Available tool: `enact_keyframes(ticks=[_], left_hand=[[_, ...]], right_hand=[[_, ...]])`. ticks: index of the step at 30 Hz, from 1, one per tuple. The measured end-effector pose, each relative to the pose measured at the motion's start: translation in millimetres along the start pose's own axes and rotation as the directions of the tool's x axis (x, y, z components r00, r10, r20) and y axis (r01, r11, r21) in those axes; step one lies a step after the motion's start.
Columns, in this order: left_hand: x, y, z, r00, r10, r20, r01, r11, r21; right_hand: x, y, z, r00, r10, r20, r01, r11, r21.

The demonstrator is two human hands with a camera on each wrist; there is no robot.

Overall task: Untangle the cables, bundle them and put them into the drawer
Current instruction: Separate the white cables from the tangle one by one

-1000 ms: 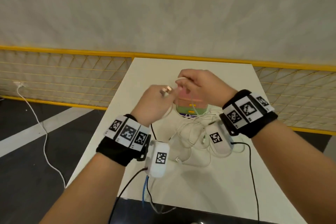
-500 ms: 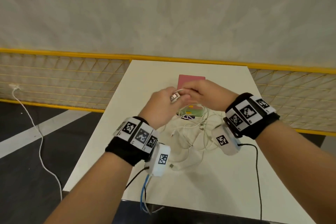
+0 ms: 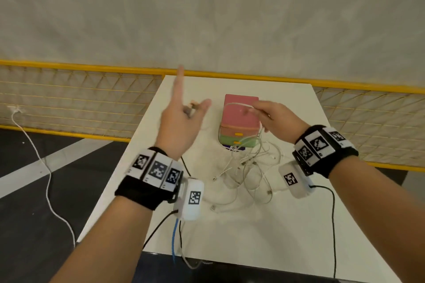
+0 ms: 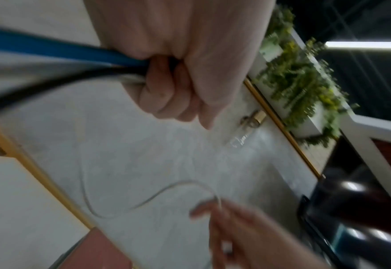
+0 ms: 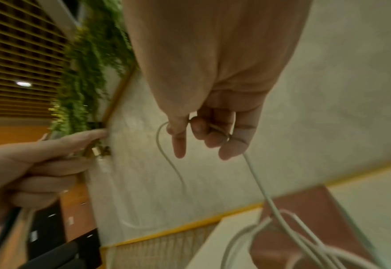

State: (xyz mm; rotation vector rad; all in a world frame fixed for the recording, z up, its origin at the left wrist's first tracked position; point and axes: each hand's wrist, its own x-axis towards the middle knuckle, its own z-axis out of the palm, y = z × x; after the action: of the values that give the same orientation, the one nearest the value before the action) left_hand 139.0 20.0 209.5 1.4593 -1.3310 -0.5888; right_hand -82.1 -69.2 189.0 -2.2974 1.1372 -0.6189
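from the head view the untangling step looks to be in hand: the left hand [image 3: 181, 119] is lifted left of the pink-topped drawer box [image 3: 240, 110], forefinger straight up, thumb out, a gold-ended plug [image 3: 192, 106] at its other fingers, while the right hand [image 3: 274, 119] pinches a thin white cable [image 3: 236, 104] arching over the box; the rest of the cables [image 3: 250, 167] lie in a loose knot on the smooth white table [image 3: 230, 236], just in front of the box, whose drawers look closed. in the left wrist view the lower fingers are curled and the blurred metal plug [image 4: 253, 120] sits past them; whether it is truly gripped i cannot tell. in the right wrist view thumb and fingertips [image 5: 178, 138] pinch the limp, round cord [image 5: 166, 163], which droops in a soft curve. next, i judge, the plug end must be drawn free of the knot without tightening it.
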Motion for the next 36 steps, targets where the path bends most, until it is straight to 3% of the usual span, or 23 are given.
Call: enact_keyframes(ticks=[3, 6, 8, 11, 13, 14, 16, 18, 22, 25, 28, 30, 33, 34, 36], left_hand=[[-7.4, 9.3, 23.1, 0.973, 0.079, 0.218, -0.107, 0.987, 0.118], [-3.9, 16.2, 26.9, 0.974, 0.110, 0.200, -0.140, 0.980, 0.142], [-1.4, 21.8, 21.7, 0.986, 0.139, 0.096, -0.146, 0.986, 0.074], [5.3, 21.7, 8.8, 0.981, 0.117, -0.154, -0.134, 0.985, -0.106], [8.7, 15.3, 2.9, 0.973, 0.070, -0.220, -0.102, 0.985, -0.139], [9.9, 10.7, 1.6, 0.975, 0.039, -0.218, -0.070, 0.988, -0.139], [10.6, 4.0, 1.2, 0.981, -0.010, -0.193, -0.013, 0.993, -0.116], [9.4, -0.8, 1.4, 0.984, -0.043, -0.170, 0.026, 0.995, -0.101], [2.5, 4.1, -0.8, 0.999, 0.017, -0.049, -0.020, 0.998, -0.061], [-8.0, 17.8, -5.0, 0.974, 0.109, 0.201, -0.105, 0.994, -0.031], [-19.0, 27.6, -11.1, 0.922, 0.169, 0.348, -0.154, 0.986, -0.071], [-25.3, 30.0, -14.5, 0.907, 0.209, 0.365, -0.181, 0.977, -0.110], [-32.7, 29.6, -18.6, 0.915, 0.211, 0.343, -0.154, 0.970, -0.187], [-34.3, 28.5, -20.9, 0.925, 0.196, 0.327, -0.125, 0.966, -0.227], [-37.0, 25.8, -26.3, 0.936, 0.155, 0.317, -0.049, 0.947, -0.319]], right_hand=[[9.6, -31.6, -13.0, 0.969, -0.245, -0.034, 0.243, 0.968, -0.071], [15.3, -31.7, -16.3, 0.951, -0.298, -0.086, 0.287, 0.950, -0.124], [15.6, -13.6, -10.8, 0.970, -0.228, -0.082, 0.220, 0.971, -0.091], [10.3, 28.7, 8.2, 1.000, -0.006, 0.020, 0.009, 0.994, -0.108], [6.6, 45.0, 17.0, 0.990, 0.120, 0.079, -0.112, 0.988, -0.103], [5.9, 45.5, 18.6, 0.985, 0.150, 0.089, -0.151, 0.989, -0.002], [6.1, 33.8, 14.7, 0.978, 0.201, 0.058, -0.207, 0.891, 0.404], [7.2, 18.9, 4.6, 0.972, 0.234, -0.026, -0.174, 0.788, 0.591], [8.1, 5.9, -10.7, 0.977, 0.200, -0.077, -0.139, 0.865, 0.482], [-3.0, -20.9, -19.5, 0.992, 0.008, -0.126, 0.013, 0.986, 0.164], [-24.5, -59.9, -17.2, 0.970, -0.241, 0.031, 0.241, 0.970, -0.006], [-42.7, -77.9, -12.8, 0.966, -0.224, 0.129, 0.225, 0.974, 0.006], [-71.0, -94.0, -9.2, 0.970, -0.115, 0.213, 0.092, 0.989, 0.116], [-81.1, -99.1, -9.0, 0.951, -0.102, 0.293, 0.069, 0.990, 0.120], [-101.3, -108.5, -6.3, 0.858, -0.086, 0.506, 0.097, 0.995, 0.004]])
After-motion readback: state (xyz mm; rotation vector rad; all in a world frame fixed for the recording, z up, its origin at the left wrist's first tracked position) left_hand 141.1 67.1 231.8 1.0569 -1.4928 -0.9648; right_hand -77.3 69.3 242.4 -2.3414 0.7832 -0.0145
